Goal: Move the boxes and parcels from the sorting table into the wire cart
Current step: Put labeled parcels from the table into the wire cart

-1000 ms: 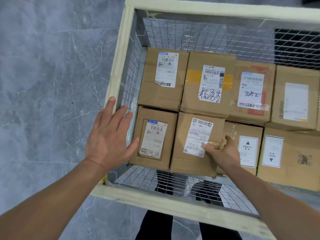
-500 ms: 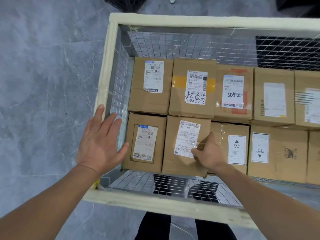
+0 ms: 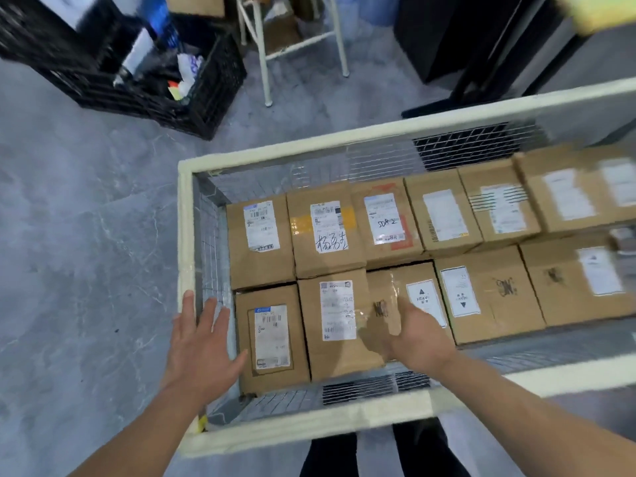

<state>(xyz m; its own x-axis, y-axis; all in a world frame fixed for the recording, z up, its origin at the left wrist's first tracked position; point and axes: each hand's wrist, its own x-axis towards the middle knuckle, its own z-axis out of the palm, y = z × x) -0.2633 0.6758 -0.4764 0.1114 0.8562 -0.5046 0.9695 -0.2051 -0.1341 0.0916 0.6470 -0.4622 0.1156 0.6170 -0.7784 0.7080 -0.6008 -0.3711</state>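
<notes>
The wire cart point(image 3: 186, 235) with a pale padded rim stands in front of me, holding two rows of brown cardboard boxes. My left hand point(image 3: 203, 352) hovers flat with spread fingers over the cart's near left corner, beside the front-left box point(image 3: 272, 339). Over the seam between the second front box point(image 3: 337, 325) and the box labelled HEAVY point(image 3: 421, 294) is my right hand point(image 3: 416, 339). Its fingers are loosely bent and motion-blurred, and I see no firm grip. The sorting table is out of view.
A black plastic crate point(image 3: 155, 74) full of odds and ends sits on the grey floor beyond the cart's left end. White stool legs point(image 3: 261, 63) and a dark cabinet point(image 3: 447, 36) stand behind. My legs are against the cart's near side.
My view has swung up and away, so the room beyond the cart shows. My right hand has left the labelled box's edge and moved slightly right. The left hand stays by the corner.
</notes>
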